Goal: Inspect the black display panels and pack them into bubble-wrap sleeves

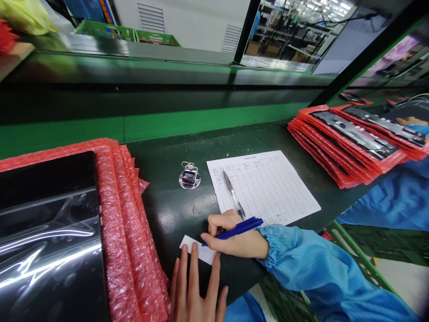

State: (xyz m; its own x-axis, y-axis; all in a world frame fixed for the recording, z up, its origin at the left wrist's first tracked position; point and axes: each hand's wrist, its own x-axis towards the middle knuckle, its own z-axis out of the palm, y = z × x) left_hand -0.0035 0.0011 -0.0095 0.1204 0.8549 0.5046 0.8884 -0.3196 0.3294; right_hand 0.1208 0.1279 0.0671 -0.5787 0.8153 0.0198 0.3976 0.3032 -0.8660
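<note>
My right hand (231,235) is closed around a blue pen (243,228), its tip at a small white slip of paper (198,250) on the dark table. Fingers spread, my left hand (197,286) lies flat and presses the slip's lower edge. Just beyond my right hand is a printed form sheet (268,188) with a grid of rows. A grey and black pen (233,193) rests on that sheet. A chrome tally counter (189,175) stands to the left of the sheet. Any writing on the slip is too small to read.
At left, black glossy panels (50,241) lie on red bubble-wrap bags (117,232). More red bags with panels (351,138) are stacked at right, beside another person's blue sleeve (395,197). A green ledge (184,125) runs along the back; green crates (365,268) stand below the table.
</note>
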